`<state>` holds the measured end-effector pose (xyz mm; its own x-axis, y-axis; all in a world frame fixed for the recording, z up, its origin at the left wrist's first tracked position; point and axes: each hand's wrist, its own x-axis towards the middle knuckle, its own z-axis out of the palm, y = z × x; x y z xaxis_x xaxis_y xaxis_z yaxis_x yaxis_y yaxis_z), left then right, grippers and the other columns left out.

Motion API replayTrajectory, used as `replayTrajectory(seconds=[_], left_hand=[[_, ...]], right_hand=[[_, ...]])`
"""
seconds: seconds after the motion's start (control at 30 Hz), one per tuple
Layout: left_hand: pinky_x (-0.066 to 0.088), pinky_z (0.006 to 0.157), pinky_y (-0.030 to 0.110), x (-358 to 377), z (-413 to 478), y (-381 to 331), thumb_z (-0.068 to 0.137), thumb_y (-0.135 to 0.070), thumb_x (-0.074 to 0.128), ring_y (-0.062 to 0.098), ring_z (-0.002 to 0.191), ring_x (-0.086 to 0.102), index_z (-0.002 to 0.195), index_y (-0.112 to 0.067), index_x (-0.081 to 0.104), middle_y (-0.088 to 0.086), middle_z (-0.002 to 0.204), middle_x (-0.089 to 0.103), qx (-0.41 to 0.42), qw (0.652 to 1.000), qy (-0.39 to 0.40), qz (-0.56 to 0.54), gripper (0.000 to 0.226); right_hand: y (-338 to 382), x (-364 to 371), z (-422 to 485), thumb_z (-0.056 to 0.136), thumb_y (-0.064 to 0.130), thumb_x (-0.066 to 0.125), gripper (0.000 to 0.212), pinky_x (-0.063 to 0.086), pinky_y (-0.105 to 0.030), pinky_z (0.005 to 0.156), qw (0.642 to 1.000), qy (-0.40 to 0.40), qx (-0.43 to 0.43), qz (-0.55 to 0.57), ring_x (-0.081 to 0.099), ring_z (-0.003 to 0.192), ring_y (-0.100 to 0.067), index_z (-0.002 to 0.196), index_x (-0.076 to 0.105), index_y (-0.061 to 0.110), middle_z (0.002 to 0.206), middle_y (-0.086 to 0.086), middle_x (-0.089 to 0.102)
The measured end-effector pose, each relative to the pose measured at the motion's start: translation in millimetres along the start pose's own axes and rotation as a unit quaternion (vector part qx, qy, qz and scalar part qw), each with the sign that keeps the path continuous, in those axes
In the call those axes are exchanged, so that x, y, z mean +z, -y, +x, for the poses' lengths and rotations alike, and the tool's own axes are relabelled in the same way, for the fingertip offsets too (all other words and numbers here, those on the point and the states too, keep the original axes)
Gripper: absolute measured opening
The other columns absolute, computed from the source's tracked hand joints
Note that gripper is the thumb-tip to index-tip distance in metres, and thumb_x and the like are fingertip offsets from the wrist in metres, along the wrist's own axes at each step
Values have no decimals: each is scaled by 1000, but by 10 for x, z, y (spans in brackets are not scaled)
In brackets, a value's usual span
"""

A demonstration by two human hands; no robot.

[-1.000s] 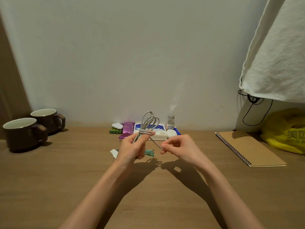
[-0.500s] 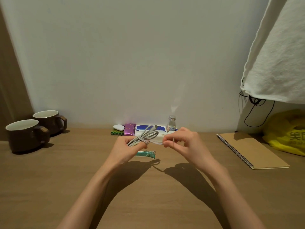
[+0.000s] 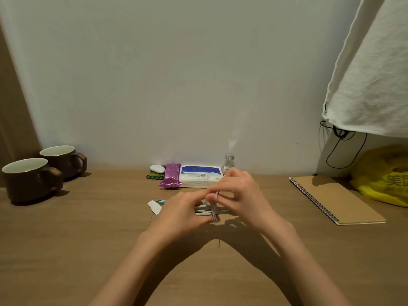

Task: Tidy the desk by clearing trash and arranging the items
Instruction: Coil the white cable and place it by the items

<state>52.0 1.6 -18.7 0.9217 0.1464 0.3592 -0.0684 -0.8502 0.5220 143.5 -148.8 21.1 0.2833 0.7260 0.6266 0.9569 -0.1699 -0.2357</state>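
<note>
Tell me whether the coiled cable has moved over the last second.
Yes. The coiled cable has come down and toward the person: its loops overlapped the tissue pack before; now it lies sideways below the pack in the view.

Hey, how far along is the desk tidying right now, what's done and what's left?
Looks done: the tissue pack, purple snack bar and batteries sit in a row against the wall. In hand: the left hand and right hand both grip the grey cable, apparently binding it into a bundle. Left: the torn paper scrap and teal wrapper lie on the desk, likely trash.
</note>
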Motion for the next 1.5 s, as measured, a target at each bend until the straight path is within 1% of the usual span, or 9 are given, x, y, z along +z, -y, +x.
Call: replayTrajectory(seconds=[0.1,0.2,0.27,0.4,0.5,0.93,1.07,1.3,1.5], left_hand=[[54,73,29,-43,23,-81,67,-35,81,0,80,64,81,-46,68,-19,81,70,-5,986,32,-161,22],[48,66,18,-98,2,-196,69,-25,81,0,74,62,82,-38,72,-14,78,71,-3,968,44,-246,21],[44,57,14,-133,-5,-247,70,-22,80,-3,65,57,83,-30,72,-13,72,68,-13,956,35,-290,17],[32,41,18,-150,9,-236,64,-33,75,5,44,41,90,-15,64,-4,61,58,-76,916,-26,-393,33],[33,38,19,-129,19,-207,75,-23,73,6,40,40,108,-20,56,-7,61,60,-89,899,-87,-419,37],[25,40,18,-73,14,-219,78,-39,58,7,43,26,115,-30,63,-8,49,29,-101,854,-28,-509,39],[23,42,20,-95,25,-209,78,-42,56,11,46,24,85,-29,70,0,55,28,-105,852,-22,-512,20],[36,47,20,-86,3,-154,85,-21,67,6,49,40,94,-18,72,-2,62,54,-61,900,-9,-432,11],[43,50,20,-100,0,-162,87,-20,63,4,54,50,111,-21,60,-8,70,58,-46,929,-47,-364,25]], right_hand=[[0,-204,8,76,32,74,9,48,-20,66,969,25,169,179,56,73,-1,84,78,28,73,10,69],[-30,-319,-16,79,19,75,9,49,-12,62,904,81,277,315,64,69,1,86,78,15,75,4,74],[-6,-299,-18,80,16,73,8,49,-15,65,884,101,315,331,64,72,-2,80,78,21,77,4,74],[75,-160,5,81,5,70,31,43,-18,63,882,30,313,350,51,61,-3,62,75,29,59,11,67],[152,-108,25,79,9,73,11,42,-7,56,891,-5,281,355,57,57,8,82,76,19,63,15,71],[144,-81,1,84,12,69,9,47,-23,66,837,-4,341,427,55,66,-10,88,77,11,78,-10,74],[160,-73,7,83,10,69,9,50,-20,63,817,-1,372,440,57,60,-8,86,76,6,74,-9,74],[169,4,24,83,7,65,19,49,-22,59,807,2,403,431,59,59,-12,66,73,9,61,-4,68],[151,-22,11,84,12,65,14,51,-22,62,810,-15,393,435,60,62,-12,77,75,5,65,-6,70]])
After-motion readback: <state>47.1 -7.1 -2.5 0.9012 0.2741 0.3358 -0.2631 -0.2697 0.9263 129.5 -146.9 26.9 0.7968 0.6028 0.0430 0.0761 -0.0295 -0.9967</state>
